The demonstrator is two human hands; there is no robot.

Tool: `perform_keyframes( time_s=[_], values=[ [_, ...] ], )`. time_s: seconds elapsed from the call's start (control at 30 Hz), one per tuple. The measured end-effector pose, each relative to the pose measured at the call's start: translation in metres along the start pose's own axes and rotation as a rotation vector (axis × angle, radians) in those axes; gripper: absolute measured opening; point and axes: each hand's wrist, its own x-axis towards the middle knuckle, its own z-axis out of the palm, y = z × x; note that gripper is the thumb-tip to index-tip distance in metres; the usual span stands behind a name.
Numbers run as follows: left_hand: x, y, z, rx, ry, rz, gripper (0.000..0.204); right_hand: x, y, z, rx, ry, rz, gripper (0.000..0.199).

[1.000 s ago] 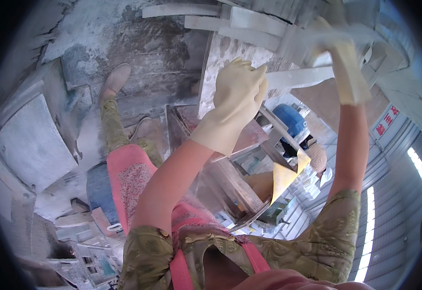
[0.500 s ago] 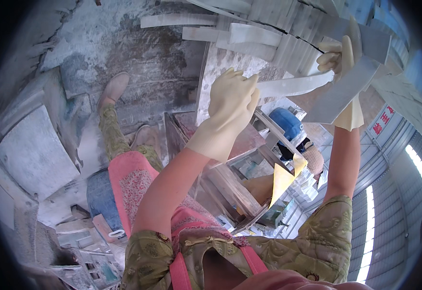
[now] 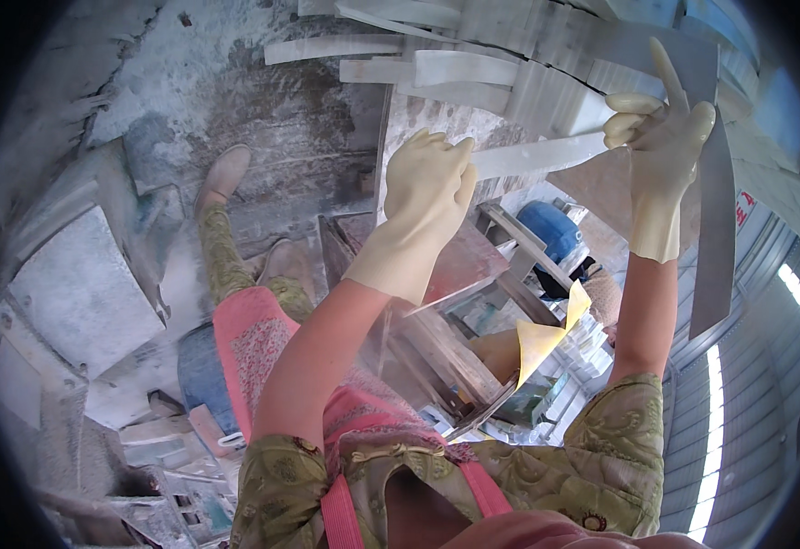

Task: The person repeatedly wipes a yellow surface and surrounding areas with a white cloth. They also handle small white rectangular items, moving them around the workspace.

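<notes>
Keeps left hand (image 3: 425,183) closed on white strip (image 3: 542,157) and half-curled right hand (image 3: 664,146), with unclear grip, beside newly swung-out grey strip (image 3: 713,238), likely clearing space between.

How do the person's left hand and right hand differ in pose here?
The left hand is closed in a fist at one end of a pale strip, while the right hand has one finger stretched out and others curled. The left hand is near the picture's middle; the right hand is farther right, beside a long grey strip. Both wear cream gloves.
</notes>
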Motion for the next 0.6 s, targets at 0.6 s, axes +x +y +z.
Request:
perform_keyframes(
  time_s=[0.6],
  values=[
    [-0.01, 0.049, -0.024, 0.18, -0.104, -0.037, 0.039, 0.004, -0.016, -0.041, 0.235, -0.336, 0.017, 0.086]
  ],
)
